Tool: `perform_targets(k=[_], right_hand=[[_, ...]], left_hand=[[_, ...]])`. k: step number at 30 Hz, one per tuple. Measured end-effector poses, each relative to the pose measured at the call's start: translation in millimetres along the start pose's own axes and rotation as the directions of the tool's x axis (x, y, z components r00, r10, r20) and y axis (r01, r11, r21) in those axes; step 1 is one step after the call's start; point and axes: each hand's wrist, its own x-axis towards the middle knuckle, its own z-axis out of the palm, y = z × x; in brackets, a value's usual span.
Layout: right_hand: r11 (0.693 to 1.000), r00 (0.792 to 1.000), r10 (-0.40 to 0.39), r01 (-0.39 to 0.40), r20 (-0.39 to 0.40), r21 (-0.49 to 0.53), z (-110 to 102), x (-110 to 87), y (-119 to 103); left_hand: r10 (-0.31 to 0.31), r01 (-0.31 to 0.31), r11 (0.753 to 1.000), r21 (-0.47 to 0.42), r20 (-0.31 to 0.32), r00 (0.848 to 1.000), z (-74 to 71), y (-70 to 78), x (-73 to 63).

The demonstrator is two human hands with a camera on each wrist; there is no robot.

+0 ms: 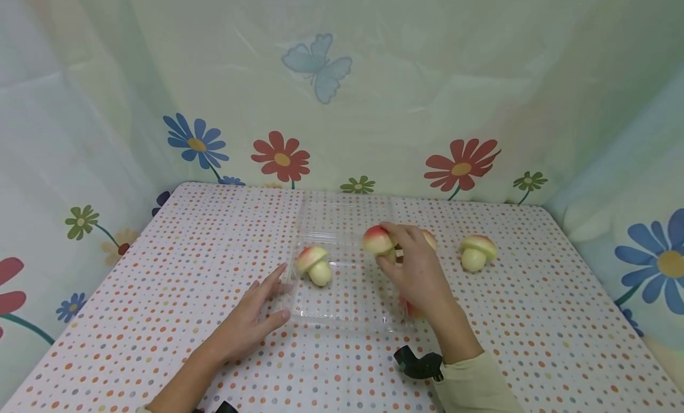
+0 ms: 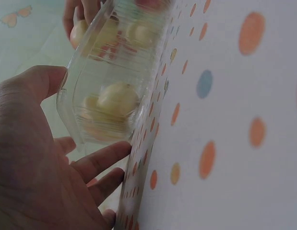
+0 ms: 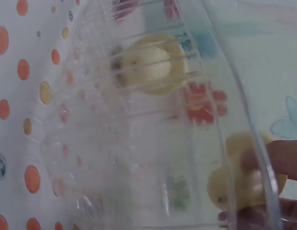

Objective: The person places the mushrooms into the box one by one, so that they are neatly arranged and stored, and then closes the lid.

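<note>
A clear plastic clamshell box (image 1: 342,309) lies with its lid (image 1: 347,214) folded back behind it. Inside, at the left, rests a toy mushroom (image 1: 312,264) with a red-tinged cream cap and pale stem. My left hand (image 1: 251,318) touches the box's left side with its fingers extended; in the left wrist view, its thumb (image 2: 52,79) meets the rim. Over the box's right part, my right hand (image 1: 419,276) grips a second toy mushroom (image 1: 378,241) between thumb and fingers. That mushroom (image 3: 239,175) shows through the clear wall in the right wrist view.
Right of the box stands another mushroom (image 1: 477,253). Partly hidden by my right hand are a mushroom cap (image 1: 430,240) behind it and a reddish piece (image 1: 414,309) near the wrist. A black device (image 1: 419,364) sits at my right wrist. Printed curtains surround the dotted tablecloth (image 1: 214,253).
</note>
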Motion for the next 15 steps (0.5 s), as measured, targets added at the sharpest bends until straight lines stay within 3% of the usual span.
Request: perform_targets(k=[15], right_hand=[[0.996,0.999,-0.011,0.015,0.041,-0.087,21,-5.3,-13]], left_hand=[[-0.013,0.013,1.000,0.002,-0.004,1.000,-0.5,0.5,0.4]])
